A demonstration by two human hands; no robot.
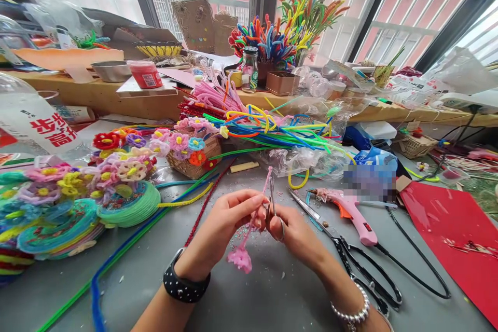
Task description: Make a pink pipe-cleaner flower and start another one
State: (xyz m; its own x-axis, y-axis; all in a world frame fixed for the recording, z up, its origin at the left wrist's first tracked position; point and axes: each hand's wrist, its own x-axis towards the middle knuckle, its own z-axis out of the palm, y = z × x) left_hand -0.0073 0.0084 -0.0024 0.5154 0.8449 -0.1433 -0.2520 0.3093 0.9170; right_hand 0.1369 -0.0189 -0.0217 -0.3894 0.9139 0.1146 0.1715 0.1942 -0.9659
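In the middle of the head view, my left hand (237, 212) pinches the stem of a pink pipe-cleaner flower (240, 258). The flower head hangs downward, and the free end of the stem points up. My right hand (290, 228) is closed round small metal scissors (272, 194), its fingers through the handle loops. The blades point up, right beside the stem; whether they touch it I cannot tell. Both hands meet just above the grey table (249, 306). Small trimmings lie scattered below them.
On the right lie big black-handled scissors (350, 254), a pink glue gun (352, 210) with its cord, and a red sheet (447, 233). Pipe-cleaner flowers in round holders (128, 205) stand left. Loose pipe cleaners (268, 127) heap up behind, before a cluttered ledge (105, 96).
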